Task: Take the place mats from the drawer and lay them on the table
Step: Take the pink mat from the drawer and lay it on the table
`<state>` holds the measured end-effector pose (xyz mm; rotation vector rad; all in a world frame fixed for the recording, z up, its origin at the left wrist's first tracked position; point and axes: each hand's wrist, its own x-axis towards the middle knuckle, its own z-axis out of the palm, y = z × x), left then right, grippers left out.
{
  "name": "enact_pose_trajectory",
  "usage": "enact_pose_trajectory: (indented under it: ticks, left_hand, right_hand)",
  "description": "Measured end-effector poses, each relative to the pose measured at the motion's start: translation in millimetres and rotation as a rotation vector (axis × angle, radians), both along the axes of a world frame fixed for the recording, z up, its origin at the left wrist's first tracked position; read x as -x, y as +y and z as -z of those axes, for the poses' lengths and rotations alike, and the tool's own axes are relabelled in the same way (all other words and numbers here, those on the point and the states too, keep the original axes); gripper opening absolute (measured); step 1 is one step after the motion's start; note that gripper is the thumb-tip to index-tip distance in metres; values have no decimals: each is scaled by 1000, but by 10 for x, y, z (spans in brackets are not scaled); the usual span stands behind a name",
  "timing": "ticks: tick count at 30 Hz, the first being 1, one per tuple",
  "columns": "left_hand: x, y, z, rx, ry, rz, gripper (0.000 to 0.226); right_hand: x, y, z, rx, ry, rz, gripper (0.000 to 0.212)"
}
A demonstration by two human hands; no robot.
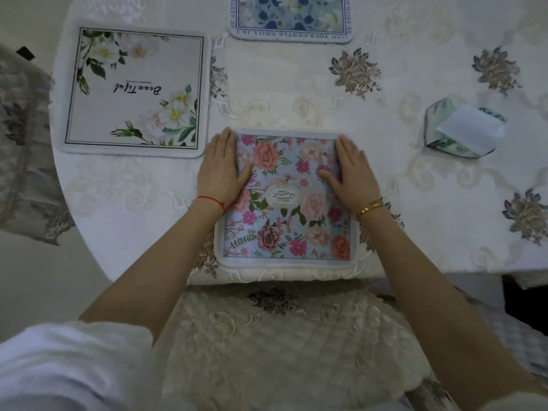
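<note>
I count three place mats on the surface [385,69], which is round and covered with a pale embroidered cloth. The nearest one, the pink-flowered mat [286,200], lies flat at the near edge directly in front of me, with a small oval label at its middle. My left hand [221,170] lies flat along its left edge, fingers straight and together, thumb spread onto the print, holding nothing; a red string circles that wrist. My right hand [354,170] mirrors it on the mat's right edge, fingers straight and flat, thumb angled inward, also gripping nothing; a gold bangle sits on that wrist. The second, the white-flowered mat [133,93], lies to the left and farther off, apart from the first, with script lettering across it. The third, the blue-flowered mat [292,17], lies at the far side and is cut off by the top of my view. I see one tissue box [461,133] to the right, well apart from all the mats, with a white sheet standing out of it. One cushioned chair seat [281,336] sits below the near edge, between my forearms.
</note>
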<state>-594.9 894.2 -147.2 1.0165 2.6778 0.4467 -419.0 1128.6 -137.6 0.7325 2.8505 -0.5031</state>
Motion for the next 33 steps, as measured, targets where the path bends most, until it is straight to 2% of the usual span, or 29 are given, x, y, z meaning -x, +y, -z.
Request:
enact_pose_trajectory:
  ticks: [3, 6, 9, 12, 22, 29, 33]
  left_hand:
    - [-30, -72, -32, 13, 45, -52, 70]
    - [-93, 25, -94, -25, 62, 78, 67]
    - [-163, 226, -96, -40, -17, 192, 65]
    - [-198, 296, -41, -7, -37, 232, 65]
    - [-191, -374, 17, 54, 14, 87, 68]
    - [-775, -465, -164, 7, -10, 206, 63]
    - [-942, -482, -92, 55, -30, 197, 64]
  right_hand:
    - [-63, 4, -43, -29, 35, 88, 78]
    - [149, -211, -103, -1, 101, -30, 68]
    - [438, -455, -71, 35, 60, -158, 66]
    - [540, -500, 5, 62, 19, -189, 65]
    - [-413, -24, -35, -9, -39, 54, 68]
    - [-472, -791, -69, 61, 14, -141, 63]
    - [-506, -880, 15, 69, -15, -124, 64]
